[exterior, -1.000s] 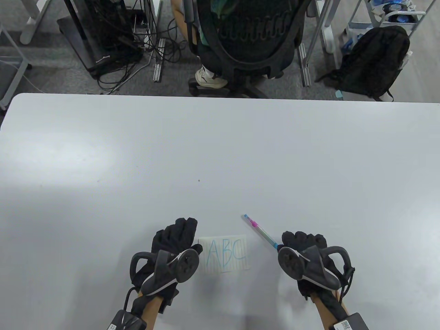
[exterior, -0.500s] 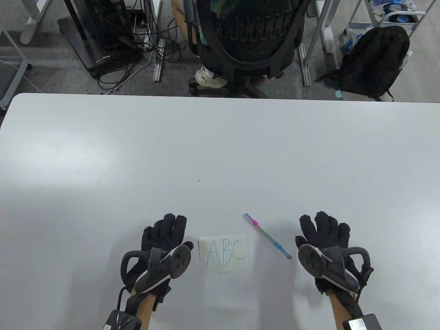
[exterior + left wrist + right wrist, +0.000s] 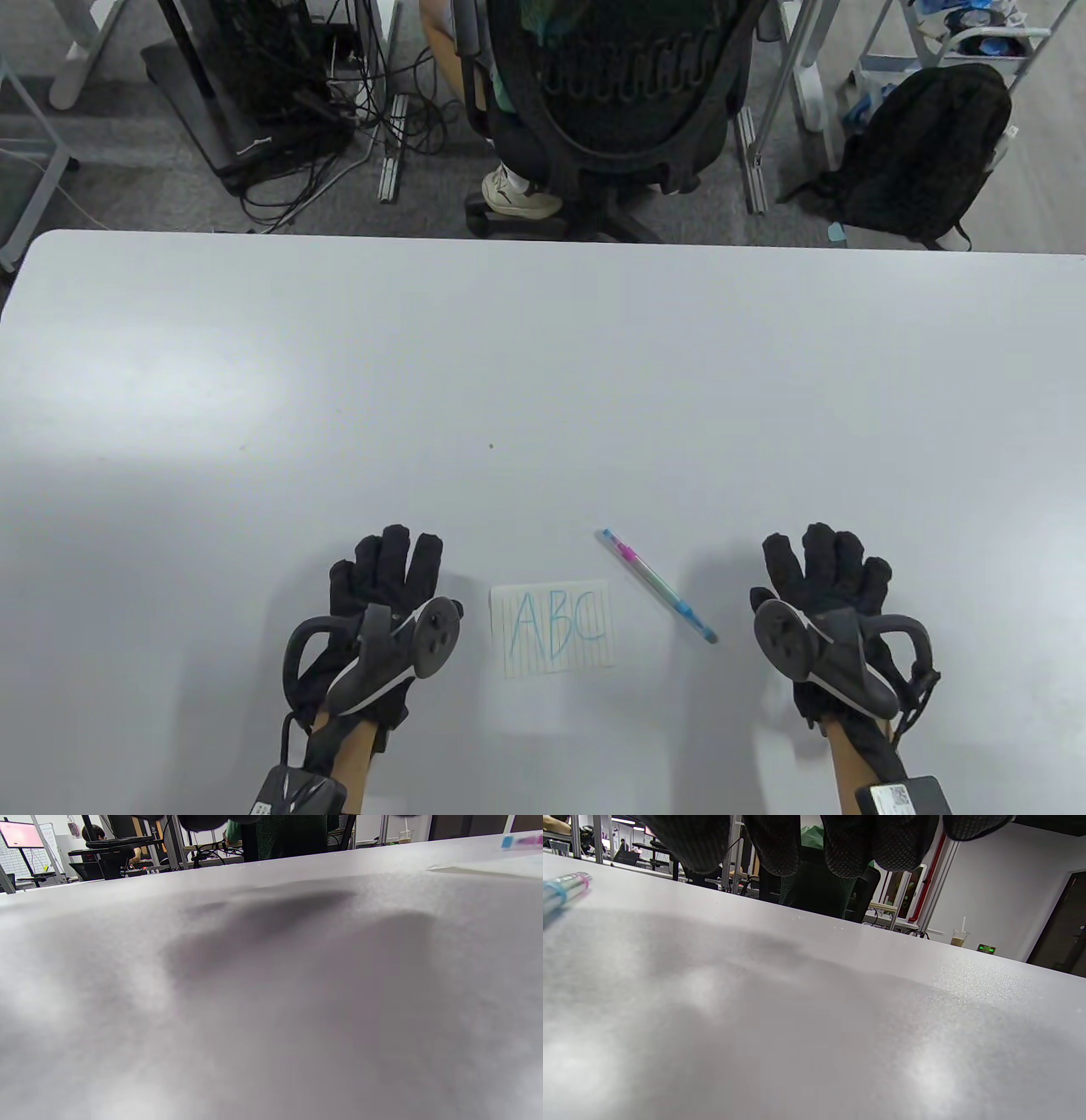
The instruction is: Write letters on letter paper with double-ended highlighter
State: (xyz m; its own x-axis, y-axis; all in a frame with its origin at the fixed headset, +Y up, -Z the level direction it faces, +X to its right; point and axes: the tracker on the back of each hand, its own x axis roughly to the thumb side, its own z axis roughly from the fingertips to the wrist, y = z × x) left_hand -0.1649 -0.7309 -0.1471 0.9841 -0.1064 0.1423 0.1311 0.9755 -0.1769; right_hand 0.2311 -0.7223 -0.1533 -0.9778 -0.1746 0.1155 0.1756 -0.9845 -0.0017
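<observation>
A small lined letter paper with "ABC" in blue lies flat near the table's front edge. The double-ended highlighter, pink and blue, lies loose on the table just right of the paper, slanting from upper left to lower right. Its end shows at the left edge of the right wrist view and at the top right of the left wrist view. My left hand rests flat, fingers straight, left of the paper. On the other side my right hand lies flat, right of the highlighter. Neither hand holds anything.
The white table stretches wide beyond the hands. A black office chair with a seated person stands behind the far edge, a black backpack on the floor at the right, cables and a stand at the left.
My right hand let go of the highlighter and moved right, its fingers straightened. My left hand slid left, off the paper's edge. The highlighter now lies free on the table.
</observation>
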